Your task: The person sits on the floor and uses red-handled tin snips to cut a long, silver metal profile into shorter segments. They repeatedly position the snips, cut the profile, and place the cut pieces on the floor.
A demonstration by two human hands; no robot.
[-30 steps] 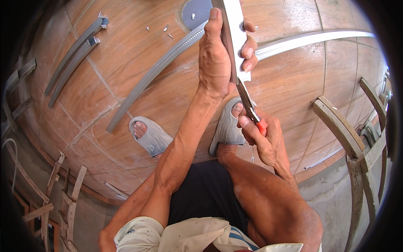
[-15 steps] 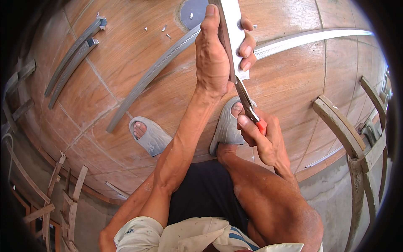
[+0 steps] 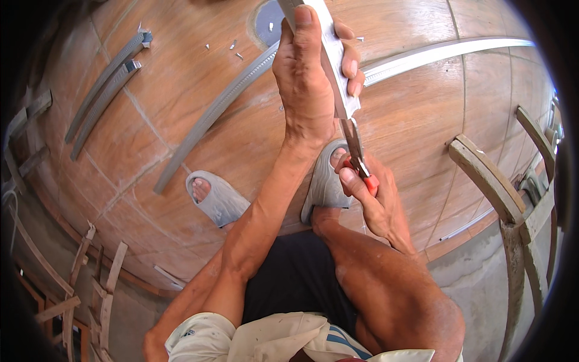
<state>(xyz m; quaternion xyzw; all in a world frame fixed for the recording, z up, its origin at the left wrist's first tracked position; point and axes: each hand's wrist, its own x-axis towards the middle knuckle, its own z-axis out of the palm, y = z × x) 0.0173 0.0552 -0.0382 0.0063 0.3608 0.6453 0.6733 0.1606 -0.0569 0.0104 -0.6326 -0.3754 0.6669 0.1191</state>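
Note:
My left hand [image 3: 306,90] is wrapped around a silvery metal channel [image 3: 332,60], its thumb along one side and its fingertips over the other. The channel's far part runs out of the upper edge. Below its near end, my right hand [image 3: 383,202] grips tin snips [image 3: 354,142] with red handles. The snips' blades are parted and point up at the channel's ragged near corner. Whether they touch the metal, I cannot tell.
On the tiled floor [image 3: 241,145] lie a long grey ribbed channel [image 3: 211,111], a bright metal strip [image 3: 434,57], two shorter channels [image 3: 99,87] and metal scraps [image 3: 233,44]. A dark disc [image 3: 265,24] lies ahead. Wooden frames stand right [image 3: 488,178] and left [image 3: 111,268].
My left hand and the channel have shifted slightly left. The snips have drawn back from the channel's side, and their blades have spread. My right hand has moved a little left.

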